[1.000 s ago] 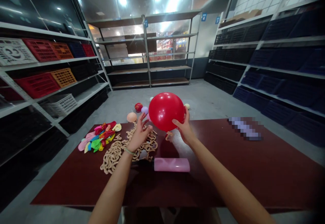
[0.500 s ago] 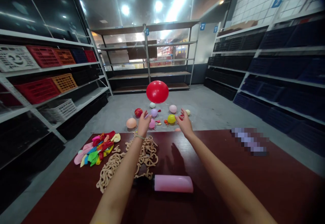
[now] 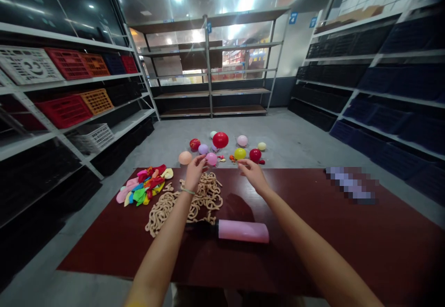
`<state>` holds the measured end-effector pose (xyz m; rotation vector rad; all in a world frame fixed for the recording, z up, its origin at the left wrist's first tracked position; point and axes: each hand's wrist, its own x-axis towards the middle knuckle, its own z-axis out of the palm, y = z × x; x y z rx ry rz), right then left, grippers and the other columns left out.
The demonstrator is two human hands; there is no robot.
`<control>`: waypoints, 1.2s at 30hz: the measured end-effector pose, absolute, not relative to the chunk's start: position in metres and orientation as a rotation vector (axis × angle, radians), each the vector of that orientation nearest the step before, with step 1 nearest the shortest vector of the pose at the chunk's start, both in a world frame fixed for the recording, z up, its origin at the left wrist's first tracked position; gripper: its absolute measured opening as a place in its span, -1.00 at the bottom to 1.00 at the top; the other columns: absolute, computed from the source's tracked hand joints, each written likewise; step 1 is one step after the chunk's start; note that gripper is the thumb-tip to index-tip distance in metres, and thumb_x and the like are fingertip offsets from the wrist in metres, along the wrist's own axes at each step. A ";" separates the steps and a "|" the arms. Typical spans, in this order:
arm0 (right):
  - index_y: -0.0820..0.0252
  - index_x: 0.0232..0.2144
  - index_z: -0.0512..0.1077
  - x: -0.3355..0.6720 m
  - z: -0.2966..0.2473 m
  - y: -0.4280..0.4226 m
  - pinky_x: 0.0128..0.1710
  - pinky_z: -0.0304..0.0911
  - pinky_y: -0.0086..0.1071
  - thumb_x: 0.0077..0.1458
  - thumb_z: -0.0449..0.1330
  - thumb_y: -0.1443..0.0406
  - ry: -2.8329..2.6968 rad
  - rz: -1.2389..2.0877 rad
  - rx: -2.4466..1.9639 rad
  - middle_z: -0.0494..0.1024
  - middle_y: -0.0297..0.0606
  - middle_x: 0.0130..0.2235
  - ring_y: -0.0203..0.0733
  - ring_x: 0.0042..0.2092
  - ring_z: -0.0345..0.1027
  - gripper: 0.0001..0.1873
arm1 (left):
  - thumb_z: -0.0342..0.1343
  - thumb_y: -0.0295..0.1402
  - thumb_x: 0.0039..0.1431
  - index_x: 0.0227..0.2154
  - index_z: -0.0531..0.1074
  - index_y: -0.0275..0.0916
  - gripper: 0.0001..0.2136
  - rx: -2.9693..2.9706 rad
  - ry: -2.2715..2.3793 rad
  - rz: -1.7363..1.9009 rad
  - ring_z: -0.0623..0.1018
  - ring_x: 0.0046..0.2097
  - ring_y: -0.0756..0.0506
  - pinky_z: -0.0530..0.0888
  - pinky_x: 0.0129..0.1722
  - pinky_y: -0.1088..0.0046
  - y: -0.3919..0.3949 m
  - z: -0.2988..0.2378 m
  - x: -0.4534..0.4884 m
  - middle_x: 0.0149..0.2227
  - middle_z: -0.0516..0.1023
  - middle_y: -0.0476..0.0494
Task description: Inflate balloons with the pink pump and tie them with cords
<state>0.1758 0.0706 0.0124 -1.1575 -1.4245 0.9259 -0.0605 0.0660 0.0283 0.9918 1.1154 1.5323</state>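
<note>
Recording two bare hands raised over the far edge of a dark red rectangular tabletop (image 3: pixel 114 251), neither showing any held item. The left hand (image 3: pixel 193 173) has its fingers (image 3: pixel 200 159) loosely spread, with a round pink latex balloon (image 3: pixel 211 159) just beside them, beyond the table edge; contact cannot be confirmed. The right hand (image 3: pixel 252 176) has thumb and forefinger drawn close together with nothing visible between them; whether they meet cannot be told.

Inflated balloons on the grey concrete floor (image 3: pixel 288 135) total ten: three red, two pink, one lilac, one peach, one yellow, one cream and one pale green. The nearest yellow balloon (image 3: pixel 239 153) lies just beyond the right fingertips.

The tabletop carries one heap of flat multicoloured latex balloons (image 3: pixel 142 186), one tangled mass of beige knobbly strands (image 3: pixel 198 200) below the left hand, and one pink cylindrical hand pump (image 3: pixel 243 231) with a black end. One pixelated object (image 3: pixel 351 185) at the right is unreadable. A thin pale green bracelet (image 3: pixel 187 191) circles the left wrist.
</note>
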 end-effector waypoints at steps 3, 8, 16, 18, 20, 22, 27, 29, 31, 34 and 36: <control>0.15 -0.19 0.51 0.172 0.008 0.059 -0.24 0.46 -0.13 0.03 0.20 0.04 -1.483 0.945 -1.152 0.59 -0.18 -0.22 -0.07 -0.20 0.48 -0.62 | 0.31 -0.22 0.02 -0.14 0.50 -0.28 -0.64 1.000 1.148 1.533 0.58 -0.26 -0.03 0.53 -0.28 0.45 0.045 0.022 -0.076 -0.22 0.58 -0.18; 0.13 -0.19 0.52 0.166 -0.002 0.035 -0.12 0.40 -0.13 0.07 0.20 0.09 -1.621 0.945 -1.162 0.61 -0.22 -0.21 -0.09 -0.18 0.47 -0.67 | 0.26 -0.23 0.08 -0.12 0.50 -0.29 -0.67 1.046 1.224 1.530 0.57 -0.26 -0.03 0.54 -0.27 0.44 0.014 0.005 -0.107 -0.22 0.57 -0.17; 0.10 -0.11 0.49 0.139 -0.005 -0.004 -0.09 0.37 -0.21 0.20 0.09 0.17 -1.998 0.810 -1.151 0.60 -0.21 -0.11 -0.12 -0.11 0.47 -0.72 | 0.20 -0.30 0.11 -0.11 0.50 -0.29 -0.71 0.957 1.343 1.607 0.57 -0.27 -0.04 0.55 -0.27 0.43 -0.009 -0.025 -0.161 -0.22 0.57 -0.18; 0.09 -0.09 0.48 0.126 -0.008 -0.007 -0.09 0.37 -0.22 0.21 0.09 0.17 -2.042 0.809 -1.124 0.59 -0.22 -0.10 -0.14 -0.12 0.48 -0.71 | 0.19 -0.31 0.12 -0.12 0.50 -0.30 -0.72 0.944 1.371 1.639 0.58 -0.26 -0.04 0.55 -0.25 0.43 -0.012 -0.026 -0.173 -0.21 0.57 -0.18; 0.09 -0.08 0.48 0.114 -0.011 -0.008 -0.07 0.36 -0.21 0.22 0.10 0.18 -2.092 0.768 -1.110 0.59 -0.22 -0.09 -0.13 -0.11 0.48 -0.72 | 0.16 -0.31 0.15 -0.11 0.50 -0.30 -0.73 0.969 1.422 1.656 0.58 -0.24 -0.05 0.55 -0.24 0.41 -0.014 -0.026 -0.187 -0.19 0.57 -0.19; 0.08 -0.09 0.48 0.104 -0.014 -0.008 -0.04 0.34 -0.19 0.23 0.08 0.19 -2.164 0.711 -1.085 0.59 -0.23 -0.07 -0.11 -0.08 0.47 -0.72 | 0.14 -0.30 0.17 -0.11 0.50 -0.29 -0.74 1.052 1.534 1.650 0.58 -0.24 -0.07 0.54 -0.23 0.39 -0.015 -0.027 -0.203 -0.18 0.58 -0.21; 0.06 -0.08 0.49 0.080 -0.016 -0.006 -0.01 0.32 -0.21 0.26 0.05 0.21 -2.273 0.685 -0.986 0.58 -0.26 -0.06 -0.12 -0.04 0.45 -0.73 | 0.09 -0.37 0.20 -0.16 0.53 -0.28 -0.79 1.435 1.954 1.579 0.56 -0.10 -0.15 0.47 -0.01 0.24 -0.017 -0.037 -0.240 -0.11 0.59 -0.24; 0.08 -0.09 0.49 0.066 -0.016 -0.005 0.00 0.31 -0.21 0.26 0.06 0.22 -2.291 0.686 -0.964 0.59 -0.25 -0.05 -0.12 -0.03 0.45 -0.74 | 0.07 -0.39 0.21 -0.16 0.52 -0.28 -0.80 1.541 2.086 1.520 0.55 -0.07 -0.18 0.43 0.04 0.20 -0.019 -0.040 -0.249 -0.12 0.60 -0.25; 0.11 -0.11 0.49 0.050 -0.015 -0.003 0.02 0.30 -0.22 0.26 0.07 0.25 -2.331 0.687 -0.930 0.59 -0.23 -0.05 -0.13 -0.03 0.44 -0.75 | 0.05 -0.40 0.22 -0.14 0.52 -0.27 -0.79 1.649 2.205 1.440 0.53 -0.04 -0.21 0.41 0.06 0.17 -0.021 -0.043 -0.253 -0.12 0.59 -0.26; 0.15 -0.10 0.49 0.023 -0.017 -0.001 0.03 0.29 -0.25 0.25 0.07 0.30 -2.408 0.663 -0.881 0.59 -0.20 -0.06 -0.14 -0.03 0.44 -0.76 | 0.04 -0.43 0.23 -0.08 0.50 -0.31 -0.75 1.818 2.351 1.265 0.48 0.04 -0.26 0.36 0.12 0.14 -0.021 -0.046 -0.256 -0.05 0.55 -0.34; 0.18 -0.08 0.49 0.007 -0.019 -0.001 0.03 0.28 -0.26 0.25 0.08 0.33 -2.469 0.610 -0.871 0.59 -0.17 -0.06 -0.13 -0.04 0.44 -0.75 | 0.05 -0.44 0.22 -0.02 0.46 -0.37 -0.71 1.856 2.437 1.126 0.46 0.07 -0.30 0.34 0.13 0.11 -0.019 -0.050 -0.256 0.00 0.51 -0.43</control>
